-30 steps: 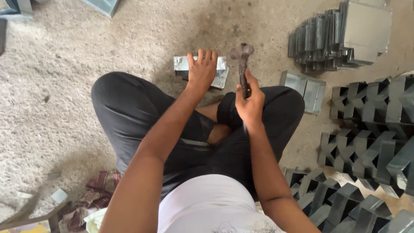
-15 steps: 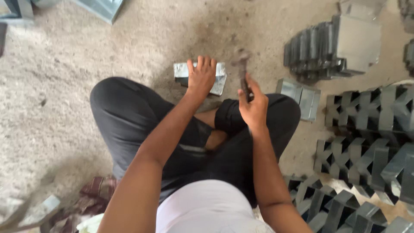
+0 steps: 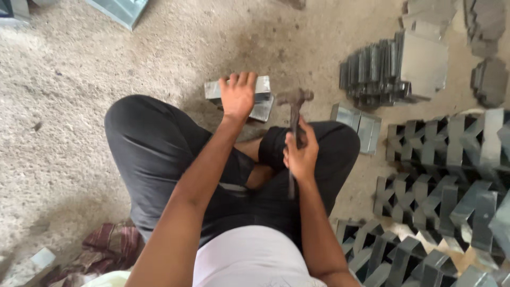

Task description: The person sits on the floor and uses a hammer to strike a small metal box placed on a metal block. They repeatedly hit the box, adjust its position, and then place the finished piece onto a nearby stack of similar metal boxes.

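Note:
I sit cross-legged on a rough concrete floor. My left hand (image 3: 237, 95) lies flat, fingers spread, on a bent sheet-metal piece (image 3: 261, 95) on the floor in front of my knees. My right hand (image 3: 300, 154) grips the handle of a hammer (image 3: 294, 106). Its dark head is raised just right of the metal piece, slightly blurred.
A small folded metal piece (image 3: 359, 122) lies by my right knee. Rows of bent metal brackets (image 3: 446, 175) fill the right side, with a stack of metal parts (image 3: 396, 69) at the upper right. A cloth (image 3: 109, 244) lies at the lower left, and a metal box corner (image 3: 119, 8) at the top.
The hammer stays raised in my right hand with small shifts. My left hand keeps pressing the metal piece. The view has drifted slightly.

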